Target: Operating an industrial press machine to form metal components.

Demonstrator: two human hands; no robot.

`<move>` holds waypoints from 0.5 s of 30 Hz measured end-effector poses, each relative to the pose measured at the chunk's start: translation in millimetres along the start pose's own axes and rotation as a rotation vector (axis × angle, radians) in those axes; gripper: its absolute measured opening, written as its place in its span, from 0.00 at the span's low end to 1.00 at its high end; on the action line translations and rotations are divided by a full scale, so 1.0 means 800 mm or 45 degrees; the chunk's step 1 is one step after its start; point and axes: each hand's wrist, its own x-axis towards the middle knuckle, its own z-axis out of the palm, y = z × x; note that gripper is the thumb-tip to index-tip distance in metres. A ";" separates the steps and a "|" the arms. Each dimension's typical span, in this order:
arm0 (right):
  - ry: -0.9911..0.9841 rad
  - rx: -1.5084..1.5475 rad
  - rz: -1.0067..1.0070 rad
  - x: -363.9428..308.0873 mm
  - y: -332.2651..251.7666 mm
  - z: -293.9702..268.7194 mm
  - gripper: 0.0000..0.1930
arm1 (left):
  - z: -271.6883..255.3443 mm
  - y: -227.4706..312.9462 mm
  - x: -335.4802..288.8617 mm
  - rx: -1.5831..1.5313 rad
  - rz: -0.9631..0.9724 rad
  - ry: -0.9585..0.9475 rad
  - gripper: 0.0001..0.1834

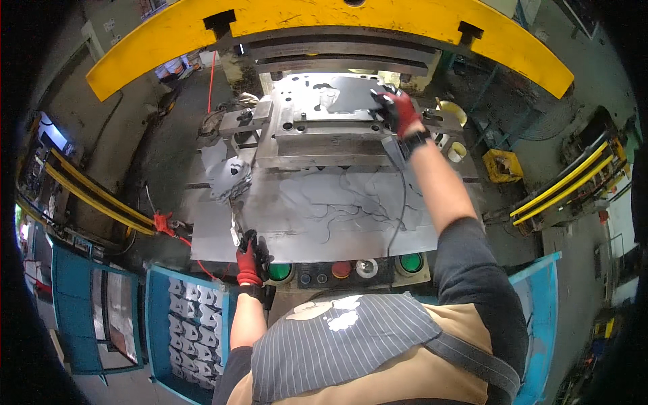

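Note:
My right hand [398,110], in a red and black glove, reaches onto the steel die [317,126] in the press. Its fingers are spread at the right edge of a flat grey metal sheet piece [352,94] lying on the die; whether they press on it is unclear. At the left side of the die top, the piece has an irregular edge. My left hand [250,260], gloved alike, is closed around the lower end of a slim silver hand tool [235,228]. It is beside the left green button [279,271].
Cut metal pieces [229,177] are piled left of the die. A grey sheet [304,243] covers the near bed. Along the front are a red button [341,270] and another green button [410,262]. A blue bin [157,317] holds stamped parts; the yellow press beam [351,17] spans above.

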 end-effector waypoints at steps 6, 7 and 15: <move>0.080 -0.430 0.614 0.110 0.069 0.045 0.12 | 0.005 0.001 0.002 -0.136 -0.080 -0.006 0.15; 0.127 -0.779 0.689 0.112 0.056 0.059 0.15 | -0.001 -0.005 0.004 -0.153 -0.095 -0.016 0.15; -0.115 -1.736 0.716 0.116 0.051 0.087 0.36 | -0.006 -0.034 0.025 -0.026 -0.038 -0.109 0.13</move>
